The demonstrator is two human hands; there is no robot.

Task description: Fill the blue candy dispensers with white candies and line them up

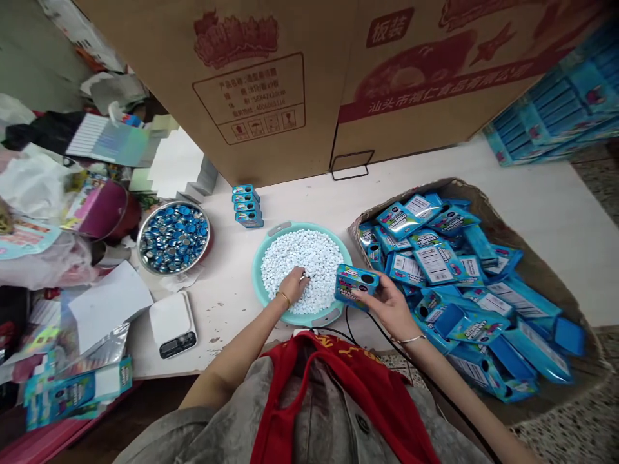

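My left hand (292,287) reaches into a mint-green basin (257,290) heaped with small white candies (309,248). Its fingers are curled at the candies' surface around something small and partly dark that I cannot make out. Over the basin's right rim, my right hand (389,305) grips a blue printed candy box (355,284), its top with a dark round hole tilted toward me. To the right stands a large cardboard tray (532,248) piled with blue candy boxes (440,264). Behind the basin several upright blue boxes (248,207) stand in a row.
A metal bowl (207,251) of blue and silver caps and a white scale (173,322) are on the left. A large carton (290,77) borders the table (222,328) at the back. Packed blue boxes (551,116) are stacked at back right. A black cable (425,380) passes my right forearm.
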